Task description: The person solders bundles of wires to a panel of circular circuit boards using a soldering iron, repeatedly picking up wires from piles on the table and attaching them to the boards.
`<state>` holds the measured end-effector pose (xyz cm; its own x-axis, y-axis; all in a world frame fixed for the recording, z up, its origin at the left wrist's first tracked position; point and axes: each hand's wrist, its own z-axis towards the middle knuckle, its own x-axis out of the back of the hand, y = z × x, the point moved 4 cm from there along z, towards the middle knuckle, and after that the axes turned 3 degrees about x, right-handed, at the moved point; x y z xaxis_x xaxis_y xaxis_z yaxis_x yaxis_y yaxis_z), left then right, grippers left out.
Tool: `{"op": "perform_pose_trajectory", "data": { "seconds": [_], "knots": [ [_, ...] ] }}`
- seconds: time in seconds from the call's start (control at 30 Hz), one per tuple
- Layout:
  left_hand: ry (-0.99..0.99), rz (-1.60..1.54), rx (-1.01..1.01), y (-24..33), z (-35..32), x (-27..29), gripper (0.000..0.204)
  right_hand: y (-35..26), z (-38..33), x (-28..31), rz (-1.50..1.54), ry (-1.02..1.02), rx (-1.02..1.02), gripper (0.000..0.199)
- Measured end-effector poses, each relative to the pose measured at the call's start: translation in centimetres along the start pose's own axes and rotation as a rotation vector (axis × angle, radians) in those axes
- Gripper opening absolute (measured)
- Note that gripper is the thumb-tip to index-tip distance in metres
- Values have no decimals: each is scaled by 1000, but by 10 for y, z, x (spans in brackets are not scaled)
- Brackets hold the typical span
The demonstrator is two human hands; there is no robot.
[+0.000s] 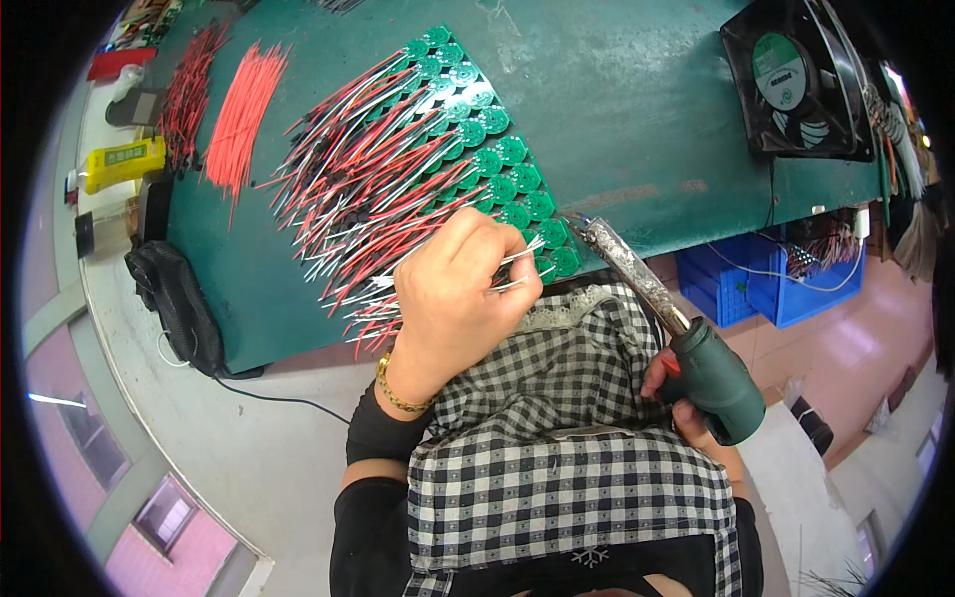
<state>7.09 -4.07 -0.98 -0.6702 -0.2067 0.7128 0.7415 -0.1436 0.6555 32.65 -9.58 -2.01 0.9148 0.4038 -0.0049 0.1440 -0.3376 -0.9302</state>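
Note:
My left hand (468, 284) is closed in a pinch on several thin white wires (519, 256), over the near end of a panel of round green circuit boards (494, 161). Red, black and white wires (368, 199) fan out leftward from the panel. My right hand (676, 393) grips the dark green handle of a soldering gun (718, 383). Its long, stained metal barrel slants up and left, and the tip is close to the panel's right edge, near the white wire ends. Whether the tip touches a board I cannot tell.
Bundles of red wires (244, 119) lie at the left of the green table (637, 119). A black fan (796, 85) stands at the far right. Blue crates (786, 284) sit below the right edge. A yellow bottle (124, 164) and black pouch (179, 308) are at the left.

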Motion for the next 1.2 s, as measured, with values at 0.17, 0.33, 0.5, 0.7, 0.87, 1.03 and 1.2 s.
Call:
{"op": "perform_pose_trajectory", "data": {
  "seconds": [0.17,0.33,0.5,0.7,0.87,1.03,1.2],
  "knots": [
    [38,-8,-33,-3,0,-1,18,2,2,-1,-65,-21,81,29],
    [76,-55,74,-3,2,2,16,3,5,0,-169,-67,156,25],
    [87,-27,141,-3,7,2,14,18,0,3,-93,-24,-90,25],
    [93,-25,151,-2,7,-1,14,28,3,8,-100,-15,-4,31],
    [83,-6,151,3,9,-2,13,18,5,7,-427,-165,133,36],
    [85,4,159,5,9,-3,13,20,1,7,-261,-85,132,47],
    [133,12,134,1,8,-8,13,12,4,6,-12,-17,41,70]
  ]
}}
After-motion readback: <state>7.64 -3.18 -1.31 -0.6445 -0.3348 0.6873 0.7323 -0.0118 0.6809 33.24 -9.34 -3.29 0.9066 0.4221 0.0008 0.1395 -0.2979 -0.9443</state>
